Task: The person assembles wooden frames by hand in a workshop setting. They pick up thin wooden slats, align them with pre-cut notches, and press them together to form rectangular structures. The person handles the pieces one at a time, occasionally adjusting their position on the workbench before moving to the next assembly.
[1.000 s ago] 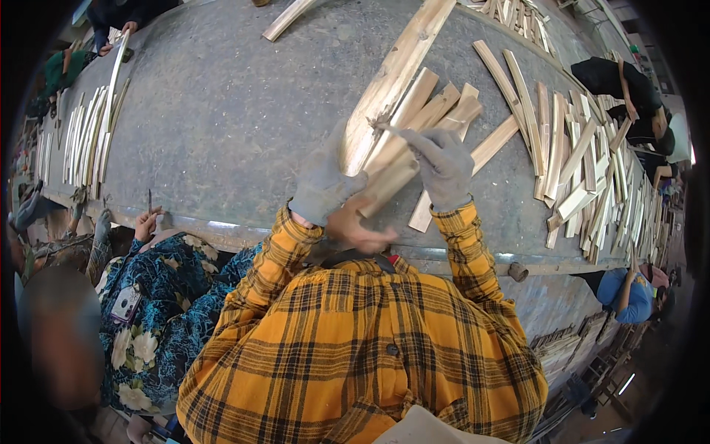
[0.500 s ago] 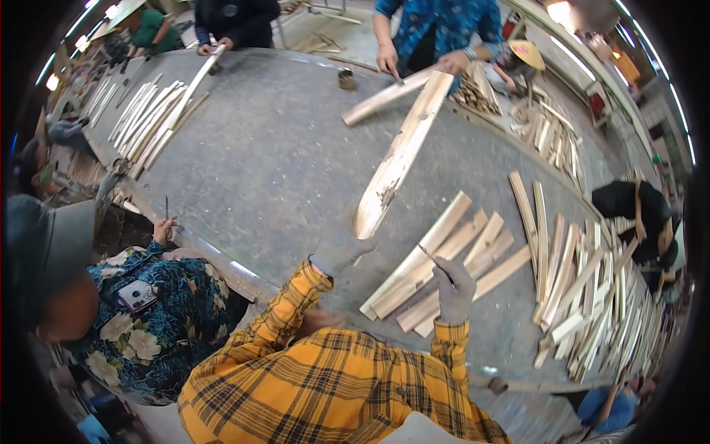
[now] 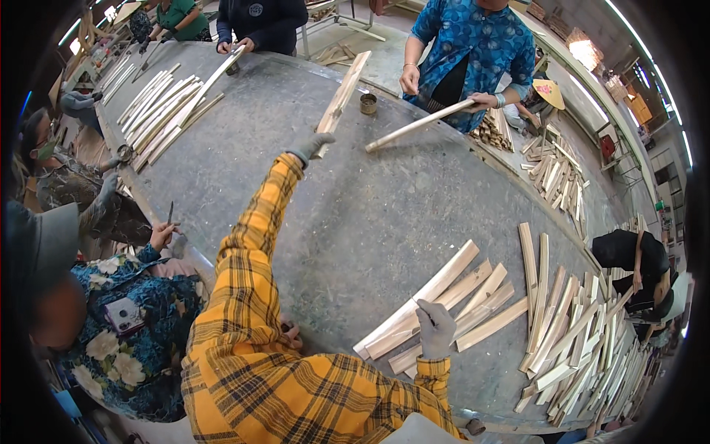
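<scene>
My left hand (image 3: 312, 148), in a grey glove, reaches far across the table and is closed round the near end of a long wooden slat (image 3: 345, 90), which points toward the far edge. My gloved right hand (image 3: 438, 330) is closed over the near row of slats (image 3: 436, 281). A thin, dark, knife-like tool (image 3: 427, 316) shows at its fingers, mostly hidden. Several pale slats lie fanned out beneath and beside this hand.
The grey table (image 3: 318, 237) spreads in front of me. A heap of slats (image 3: 577, 333) lies right, another pile (image 3: 166, 111) far left. A small tin (image 3: 367, 103) stands near the far edge. Opposite, a person in blue holds a slat (image 3: 418, 127). A person in a floral top (image 3: 126, 325) is close left.
My left arm has stretched forward and left, carrying the slat from mid-table toward the far edge. My right hand stays over the near slats. The person opposite has turned their slat.
</scene>
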